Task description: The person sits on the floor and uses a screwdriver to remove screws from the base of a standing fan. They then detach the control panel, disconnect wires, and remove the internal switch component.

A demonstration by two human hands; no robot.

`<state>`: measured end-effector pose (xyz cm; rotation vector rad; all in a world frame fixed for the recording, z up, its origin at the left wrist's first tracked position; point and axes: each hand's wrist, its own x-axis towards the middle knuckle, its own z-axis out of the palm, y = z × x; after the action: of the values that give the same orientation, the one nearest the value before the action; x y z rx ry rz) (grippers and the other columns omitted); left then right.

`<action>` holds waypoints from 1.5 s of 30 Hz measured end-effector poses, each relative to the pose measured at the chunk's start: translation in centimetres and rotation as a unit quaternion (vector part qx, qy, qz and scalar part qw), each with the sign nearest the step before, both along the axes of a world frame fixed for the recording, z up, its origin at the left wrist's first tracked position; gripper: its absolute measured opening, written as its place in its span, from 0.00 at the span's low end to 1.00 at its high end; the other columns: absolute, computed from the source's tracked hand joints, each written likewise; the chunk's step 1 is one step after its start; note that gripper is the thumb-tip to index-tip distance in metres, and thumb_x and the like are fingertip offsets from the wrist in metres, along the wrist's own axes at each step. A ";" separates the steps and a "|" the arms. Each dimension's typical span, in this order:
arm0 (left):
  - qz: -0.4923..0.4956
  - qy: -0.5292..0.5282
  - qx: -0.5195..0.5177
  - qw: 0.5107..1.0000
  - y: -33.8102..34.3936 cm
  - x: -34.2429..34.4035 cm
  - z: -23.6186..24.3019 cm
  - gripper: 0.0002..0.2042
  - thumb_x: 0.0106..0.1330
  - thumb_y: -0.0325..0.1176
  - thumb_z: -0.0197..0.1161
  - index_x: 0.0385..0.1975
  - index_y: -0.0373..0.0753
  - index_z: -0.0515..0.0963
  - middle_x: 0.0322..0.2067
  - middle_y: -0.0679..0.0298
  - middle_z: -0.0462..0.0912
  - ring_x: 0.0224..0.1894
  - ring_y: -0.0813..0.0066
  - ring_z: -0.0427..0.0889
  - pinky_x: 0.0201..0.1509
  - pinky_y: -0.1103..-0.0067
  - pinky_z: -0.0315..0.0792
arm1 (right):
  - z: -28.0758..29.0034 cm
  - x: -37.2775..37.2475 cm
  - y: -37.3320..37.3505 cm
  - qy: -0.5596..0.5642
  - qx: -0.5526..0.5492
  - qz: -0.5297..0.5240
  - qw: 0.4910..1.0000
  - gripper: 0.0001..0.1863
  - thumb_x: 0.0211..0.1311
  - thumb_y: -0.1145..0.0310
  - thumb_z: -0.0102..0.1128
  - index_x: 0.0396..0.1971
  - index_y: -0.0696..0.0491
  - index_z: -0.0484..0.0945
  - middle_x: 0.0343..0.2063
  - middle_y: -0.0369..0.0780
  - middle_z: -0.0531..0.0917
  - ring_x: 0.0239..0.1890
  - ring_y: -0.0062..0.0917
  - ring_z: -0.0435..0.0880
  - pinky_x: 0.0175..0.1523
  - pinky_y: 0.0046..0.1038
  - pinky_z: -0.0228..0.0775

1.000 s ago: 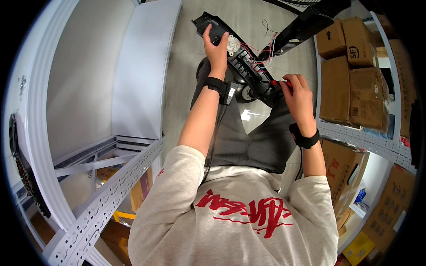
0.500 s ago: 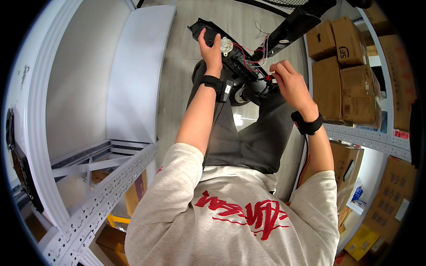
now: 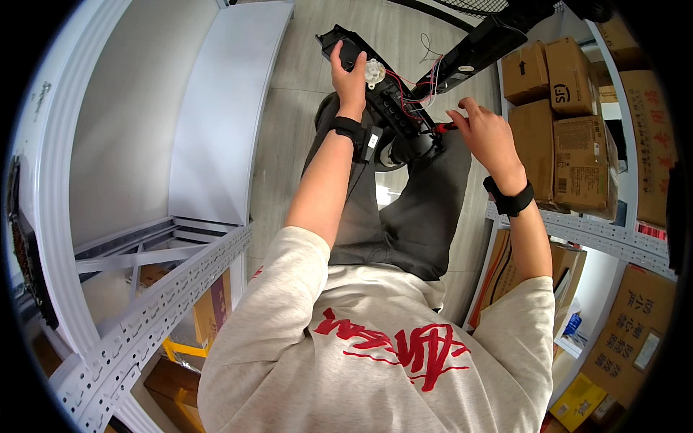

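A long black plastic housing [image 3: 395,107] lies slantwise over my knees, its open side up. My left hand [image 3: 350,83] grips the far left end, thumb and fingers spread across its edge. Right beside those fingers sits a round whitish part [image 3: 374,73], with red and white wires [image 3: 411,88] running from it along the housing. At the near right end, my right hand [image 3: 487,133] pinches a slim red-and-black tool that looks like a screwdriver [image 3: 443,128]. Its tip points into that end of the housing; the exact contact spot is too small to make out.
A black column-like part [image 3: 473,58] stands just beyond the housing, joined by wires. Shelving with cardboard boxes [image 3: 530,137] rises close on the right. On the left are a white panel [image 3: 224,108] and a perforated metal shelf beam [image 3: 166,296].
My right hand has drawn back slightly to the right, with more of the red tool showing. My left hand and the housing have shifted a little to the right in view.
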<state>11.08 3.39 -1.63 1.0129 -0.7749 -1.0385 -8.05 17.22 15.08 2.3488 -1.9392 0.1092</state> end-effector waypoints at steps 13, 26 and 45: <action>0.021 -0.067 -0.013 0.997 0.6 0.4 0.2 0.22 0.68 0.31 0.54 0.62 0.40 0.64 0.62 0.57 0.66 0.65 0.59 0.63 0.67 0.69 0.57 | 0.5 0.2 -0.1 -0.064 0.016 0.095 0.993 0.11 0.59 0.65 0.59 0.38 0.52 0.70 0.24 0.45 0.80 0.29 0.45 0.80 0.33 0.42 0.72; 0.004 -0.085 -0.041 0.996 0.8 0.2 -0.2 0.25 0.65 0.28 0.54 0.63 0.40 0.61 0.64 0.56 0.64 0.65 0.58 0.61 0.68 0.68 0.55 | 1.5 0.7 0.2 -0.214 0.070 0.090 0.970 0.11 0.56 0.70 0.64 0.33 0.57 0.71 0.27 0.47 0.78 0.31 0.46 0.79 0.35 0.40 0.71; -0.002 -0.091 -0.049 0.995 0.8 0.3 -0.3 0.25 0.66 0.29 0.53 0.64 0.39 0.60 0.64 0.55 0.62 0.67 0.57 0.59 0.69 0.68 0.53 | 2.3 0.1 0.6 -0.081 0.116 0.138 0.980 0.07 0.61 0.71 0.57 0.33 0.56 0.69 0.26 0.49 0.78 0.32 0.46 0.77 0.34 0.40 0.66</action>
<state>11.43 4.18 -1.94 1.0305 -0.9674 -0.9105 -7.94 17.82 17.37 2.8376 -1.7621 0.1008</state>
